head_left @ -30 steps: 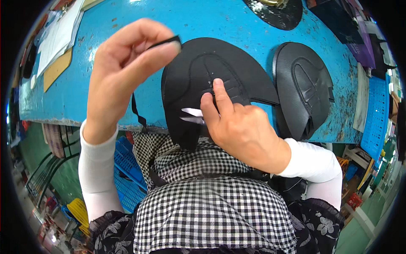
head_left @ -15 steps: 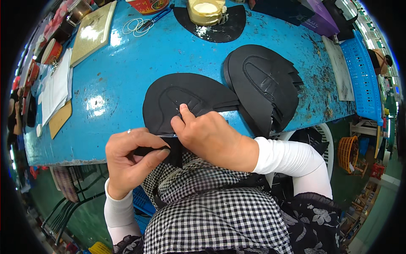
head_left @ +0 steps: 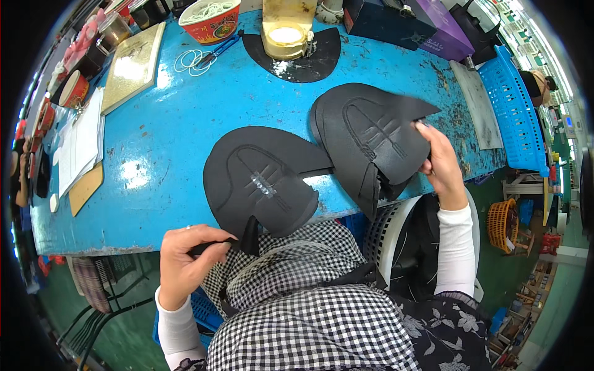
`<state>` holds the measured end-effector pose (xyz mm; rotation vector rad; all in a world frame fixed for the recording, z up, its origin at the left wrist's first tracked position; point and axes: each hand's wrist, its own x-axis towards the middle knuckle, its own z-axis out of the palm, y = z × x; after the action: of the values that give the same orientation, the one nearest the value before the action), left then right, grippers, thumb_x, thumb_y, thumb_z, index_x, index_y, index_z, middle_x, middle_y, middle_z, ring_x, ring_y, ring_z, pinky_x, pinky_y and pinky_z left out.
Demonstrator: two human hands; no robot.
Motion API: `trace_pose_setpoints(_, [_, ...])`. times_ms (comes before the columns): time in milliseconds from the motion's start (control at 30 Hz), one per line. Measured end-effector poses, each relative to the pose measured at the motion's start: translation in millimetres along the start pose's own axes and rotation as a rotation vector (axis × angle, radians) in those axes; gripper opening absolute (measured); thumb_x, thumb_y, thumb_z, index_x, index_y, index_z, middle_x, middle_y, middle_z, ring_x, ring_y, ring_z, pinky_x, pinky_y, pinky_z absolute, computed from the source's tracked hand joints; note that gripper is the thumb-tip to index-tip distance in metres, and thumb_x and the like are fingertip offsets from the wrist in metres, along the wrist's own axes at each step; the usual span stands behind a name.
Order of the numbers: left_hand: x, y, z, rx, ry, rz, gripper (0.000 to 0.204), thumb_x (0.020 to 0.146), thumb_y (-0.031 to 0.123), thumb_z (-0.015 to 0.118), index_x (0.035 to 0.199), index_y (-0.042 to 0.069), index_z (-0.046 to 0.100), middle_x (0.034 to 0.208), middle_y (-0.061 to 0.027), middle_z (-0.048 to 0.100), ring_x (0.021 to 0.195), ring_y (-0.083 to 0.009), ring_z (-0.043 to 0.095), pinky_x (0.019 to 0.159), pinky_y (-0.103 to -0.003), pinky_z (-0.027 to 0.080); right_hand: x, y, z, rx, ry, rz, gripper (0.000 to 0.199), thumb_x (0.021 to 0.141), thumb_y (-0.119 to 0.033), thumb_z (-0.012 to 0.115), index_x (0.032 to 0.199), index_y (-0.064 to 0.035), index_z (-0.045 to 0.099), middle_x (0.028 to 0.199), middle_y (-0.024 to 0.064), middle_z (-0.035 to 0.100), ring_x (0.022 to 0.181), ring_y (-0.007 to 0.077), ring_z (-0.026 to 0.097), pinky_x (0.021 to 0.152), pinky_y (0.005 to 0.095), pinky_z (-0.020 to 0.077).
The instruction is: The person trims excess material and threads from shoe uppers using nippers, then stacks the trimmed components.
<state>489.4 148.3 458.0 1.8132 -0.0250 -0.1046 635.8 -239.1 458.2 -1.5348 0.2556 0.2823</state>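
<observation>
A black shoe upper (head_left: 238, 161) with stitched lines lies near the table's front edge, its two tails toward me. On its middle is a shiny, clear, wet-looking patch (head_left: 263, 184). At its lower left, my left hand (head_left: 185, 256) is closed, thumb against fingers, on one tail that hangs over the edge. To the right lies a small stack of similar shoe uppers (head_left: 362, 133). My right hand (head_left: 442, 161) pinches the top upper of that stack at its right side, where the tail is raised and slightly blurred.
A yellowish glue pot (head_left: 286, 37) stands on a black piece (head_left: 325, 59) at the back. Nearby are a red bowl (head_left: 210, 23) and blue-handled snips (head_left: 223, 46). Papers (head_left: 80, 139) lie left; a blue basket (head_left: 516, 111) is at right. A white chair (head_left: 377, 241) stands below the edge.
My right hand has left the near upper and gone right to the stack, taking hold of the top upper's edge. The wet-looking patch is now uncovered. My left hand keeps its grip.
</observation>
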Motion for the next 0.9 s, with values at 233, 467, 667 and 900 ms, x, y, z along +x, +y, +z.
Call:
trace_pose_setpoints(233, [1, 0, -9, -0.122, 0.065, -0.111, 0.005, 0.084, -0.004, 0.06, 0.089, -0.003, 0.058, 0.07, -0.0075, 0.066, 0.056, -0.0069, 0.058, 0.05, -0.017, 0.041, -33, -1, 34, -0.834, 0.161, -0.684, 0.031, 0.087, -0.021, 0.064, 0.112, -0.0057, 0.056, 0.074, 0.0019, 0.051, 0.062, 0.0163, 0.052, 0.055, 0.0291, 0.0407])
trace_pose_setpoints(467, [9, 20, -15, -0.06, 0.158, -0.025, 0.007, 0.08, -0.007, 0.062, 0.084, -0.002, 0.059, 0.075, -0.0087, 0.067, 0.069, -0.0129, 0.065, 0.06, -0.021, 0.048, -34, 30, 89, -1.336, -0.078, -0.835, 0.062, 0.061, -0.017, 0.076, 0.118, -0.0118, 0.052, 0.089, 0.0071, 0.047, 0.079, 0.0232, 0.054, 0.067, 0.0371, 0.0399])
trace_pose_setpoints(667, [6, 14, -71, 0.189, 0.408, -0.068, 0.003, 0.088, 0.005, 0.057, 0.091, 0.005, 0.058, 0.071, -0.0023, 0.065, 0.047, 0.0005, 0.034, 0.042, -0.016, 0.024, -3, 20, 62, -1.356, 0.064, -0.817, 0.06, 0.061, -0.013, 0.074, 0.117, -0.0113, 0.052, 0.093, 0.0112, 0.052, 0.084, 0.0314, 0.058, 0.071, 0.0413, 0.0466])
trace_pose_setpoints(900, [57, 39, -70, 0.297, 0.088, 0.018, 0.005, 0.086, 0.006, 0.062, 0.088, 0.003, 0.06, 0.071, -0.0021, 0.065, 0.057, -0.0032, 0.052, 0.05, -0.018, 0.036, -6, 0, 70, -1.037, -0.086, -0.644, 0.036, 0.084, -0.008, 0.067, 0.118, -0.0048, 0.055, 0.104, 0.0144, 0.063, 0.084, 0.026, 0.063, 0.075, 0.0313, 0.0486])
